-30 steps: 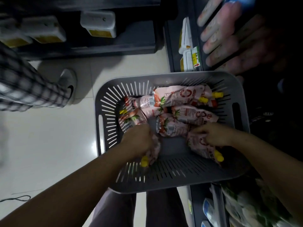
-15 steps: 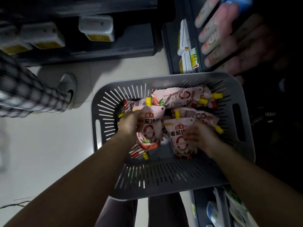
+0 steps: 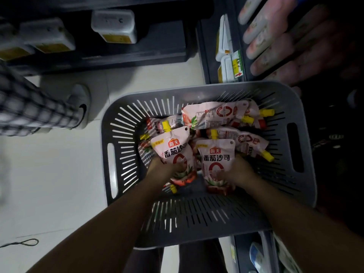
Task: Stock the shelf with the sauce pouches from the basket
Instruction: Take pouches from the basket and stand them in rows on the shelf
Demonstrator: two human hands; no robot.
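Pouches are gripped two at a time inside the grey basket (image 3: 206, 217), seen from the head camera. The left hand (image 3: 163, 170) is closed on the lower half of the left pouch (image 3: 173, 152); the right hand (image 3: 237, 170) is clamped around the right pouch (image 3: 215, 160), both held upright, spouts up. More pouches (image 3: 214, 115) lie flat behind them. The lift is best made straight up, clear of the rim, before the turn toward the dark shelf (image 3: 222, 56) just beyond the basket.
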